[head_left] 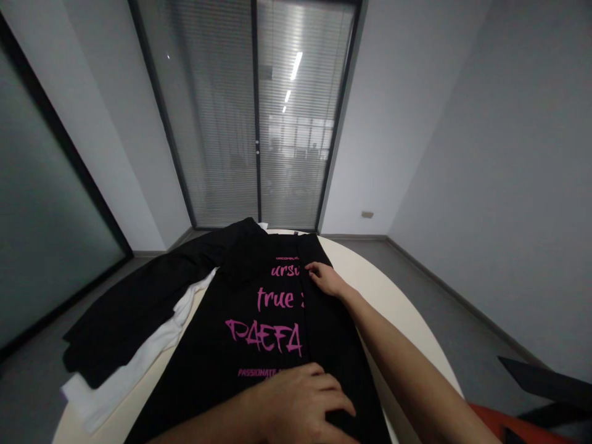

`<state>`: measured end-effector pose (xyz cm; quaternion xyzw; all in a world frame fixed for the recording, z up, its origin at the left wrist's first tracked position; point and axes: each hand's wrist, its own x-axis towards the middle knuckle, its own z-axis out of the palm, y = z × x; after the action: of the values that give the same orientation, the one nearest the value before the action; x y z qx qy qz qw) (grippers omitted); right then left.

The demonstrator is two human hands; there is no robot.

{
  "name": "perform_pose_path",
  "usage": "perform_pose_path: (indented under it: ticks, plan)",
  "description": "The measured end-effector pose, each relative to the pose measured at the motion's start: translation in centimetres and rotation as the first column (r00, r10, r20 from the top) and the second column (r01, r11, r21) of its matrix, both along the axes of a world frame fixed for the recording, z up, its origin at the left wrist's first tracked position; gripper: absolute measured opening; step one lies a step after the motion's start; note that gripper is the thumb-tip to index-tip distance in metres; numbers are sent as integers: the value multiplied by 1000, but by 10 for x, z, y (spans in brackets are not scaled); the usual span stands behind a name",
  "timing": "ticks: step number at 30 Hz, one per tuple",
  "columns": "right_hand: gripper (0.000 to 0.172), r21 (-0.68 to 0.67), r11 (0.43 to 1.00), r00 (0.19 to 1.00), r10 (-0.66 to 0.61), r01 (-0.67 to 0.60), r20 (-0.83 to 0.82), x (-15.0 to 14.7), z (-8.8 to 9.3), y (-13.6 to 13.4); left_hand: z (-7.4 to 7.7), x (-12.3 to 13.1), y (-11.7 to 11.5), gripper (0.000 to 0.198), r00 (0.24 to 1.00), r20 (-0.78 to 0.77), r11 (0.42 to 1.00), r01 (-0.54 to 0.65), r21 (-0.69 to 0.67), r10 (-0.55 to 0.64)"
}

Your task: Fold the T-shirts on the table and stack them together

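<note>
A black shirt (240,336) with pink lettering lies spread over the table. Its right side is folded inward, and the folded strip (333,333) covers the ends of the printed words. One long black sleeve (152,296) stretches out to the left. My left hand (305,404) rests palm down on the near part of the shirt, fingers spread across the fold. Farther up, my right hand (326,277) touches the folded strip beside its inner edge, with fingers slightly bent and apart. Neither hand appears to grip the cloth.
The round pale table (402,308) curves away on the right. White cloth (134,376) lies partly under the black sleeve and hangs near the left edge. Beyond stands a glass partition (296,154) with blinds. Something red (490,422) shows at the lower right.
</note>
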<state>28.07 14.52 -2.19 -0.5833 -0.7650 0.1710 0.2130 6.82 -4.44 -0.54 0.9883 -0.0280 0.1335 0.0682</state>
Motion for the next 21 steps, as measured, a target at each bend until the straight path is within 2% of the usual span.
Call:
perform_pose_path:
  ticks: [6,10,15,17,21]
  plan:
    - [31,31,983,975,184,-182,-127,21,7,-16,-10,8,-8,24,997,76,997,25,73,-31]
    - [28,77,981,976,188,-180,-109,38,6,-32,-15,19,-17,17,999,52,997,3,71,-6]
    - [29,92,973,965,224,-213,-140,53,-10,-48,-22,38,-30,31,998,22,994,-53,95,51]
    - [32,110,967,962,242,-228,-129,55,-16,-54,-28,47,-34,27,998,47,997,-50,62,48]
    - [43,90,964,968,252,-251,8,53,-15,-65,-34,59,-36,23,999,14,994,-37,-102,39]
